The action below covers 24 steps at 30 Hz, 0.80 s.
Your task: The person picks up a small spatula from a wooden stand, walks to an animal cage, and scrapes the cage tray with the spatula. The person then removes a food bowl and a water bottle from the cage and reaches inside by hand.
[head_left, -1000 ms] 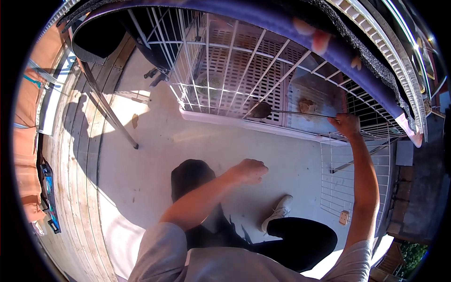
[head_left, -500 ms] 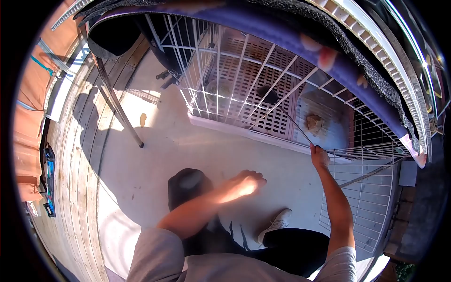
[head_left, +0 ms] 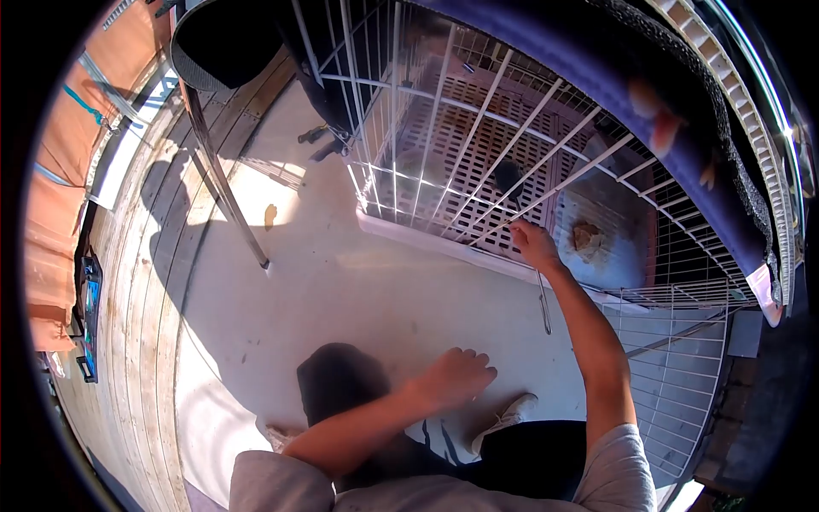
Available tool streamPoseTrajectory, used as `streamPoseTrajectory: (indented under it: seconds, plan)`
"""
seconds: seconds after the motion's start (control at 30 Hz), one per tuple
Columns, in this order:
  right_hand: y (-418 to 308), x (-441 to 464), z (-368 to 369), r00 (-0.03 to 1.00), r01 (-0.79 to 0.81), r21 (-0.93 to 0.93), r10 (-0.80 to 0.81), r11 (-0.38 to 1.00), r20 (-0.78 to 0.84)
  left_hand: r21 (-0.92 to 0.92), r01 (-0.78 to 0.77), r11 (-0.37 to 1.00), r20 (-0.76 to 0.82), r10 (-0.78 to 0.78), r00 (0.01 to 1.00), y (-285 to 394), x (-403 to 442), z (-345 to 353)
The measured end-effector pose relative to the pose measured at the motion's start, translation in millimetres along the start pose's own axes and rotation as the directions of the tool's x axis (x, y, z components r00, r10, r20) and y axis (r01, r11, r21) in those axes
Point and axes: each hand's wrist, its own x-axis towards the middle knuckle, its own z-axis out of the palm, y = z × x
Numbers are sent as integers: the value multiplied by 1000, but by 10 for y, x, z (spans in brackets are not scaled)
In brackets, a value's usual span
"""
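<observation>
My right hand (head_left: pixel 536 243) grips the thin metal handle of a long utensil (head_left: pixel 509 177) with a dark oval head. Its exact kind is unclear. The head is inside the white wire cage (head_left: pixel 478 111), over the slatted pinkish floor panel (head_left: pixel 478 141); the looped handle end sticks out below my hand. To the right of the panel, a brown crumpled clump (head_left: pixel 589 241) lies on a pale, smeared part of the cage bottom. My left hand (head_left: pixel 461 374) hovers by my knee with fingers curled closed, nothing visible in it.
An open wire door (head_left: pixel 674 367) swings out at the right. Purple padded fabric (head_left: pixel 563 60) covers the cage top. A metal leg (head_left: pixel 222 179) stands at the left on the concrete floor (head_left: pixel 341 290), beside wooden planks (head_left: pixel 145 316). My shoe (head_left: pixel 508 418) rests below.
My right hand has moved left and closer to the cage, now gripping nearer the utensil's head. My left hand has shifted slightly down toward me. The view has tilted a little.
</observation>
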Motion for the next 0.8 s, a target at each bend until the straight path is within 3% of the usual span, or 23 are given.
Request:
streamPoseTrajectory:
  seconds: [0.03,0.1,0.13,0.2,0.27,0.3,0.33,0.4,0.43,0.47,0.6,0.73,0.8]
  plan:
    - [-72,226,69,992,-65,-51,70,997,107,16,25,1000,33,-26,999,22,-27,-23]
    - [-202,611,341,978,143,223,-172,964,116,44,86,995,47,-89,995,41,-104,-57]
    - [-452,802,331,955,190,132,-214,973,204,47,123,991,27,-125,992,50,-160,-52]
    - [-522,1081,619,882,423,189,-450,886,139,92,184,979,-9,-184,983,102,-261,-71]
    - [-531,1334,858,872,385,174,-419,906,254,181,231,956,-35,-229,973,166,-364,-116]
    - [-599,1361,895,861,406,170,-438,898,259,190,251,949,-47,-247,968,158,-419,-86]
    - [-527,1435,1093,836,507,129,-523,852,166,199,270,942,-57,-264,963,144,-476,-47]
    - [-472,1429,1147,893,403,27,-400,915,205,212,326,921,-58,-321,945,167,-553,-77]
    - [-534,1452,1130,911,324,125,-345,938,226,218,360,907,-55,-357,932,228,-580,-129]
    - [-559,1439,1106,912,366,87,-376,926,165,225,391,893,-52,-390,919,245,-588,-159]
    - [-462,1358,1007,914,384,4,-381,923,136,214,306,928,-41,-304,952,-25,-546,104]
    - [-252,1155,809,927,368,125,-373,921,18,245,244,938,3,-252,968,-97,-450,168]
    - [-62,1079,623,958,282,61,-284,958,31,201,227,953,20,-236,972,-194,-414,169]
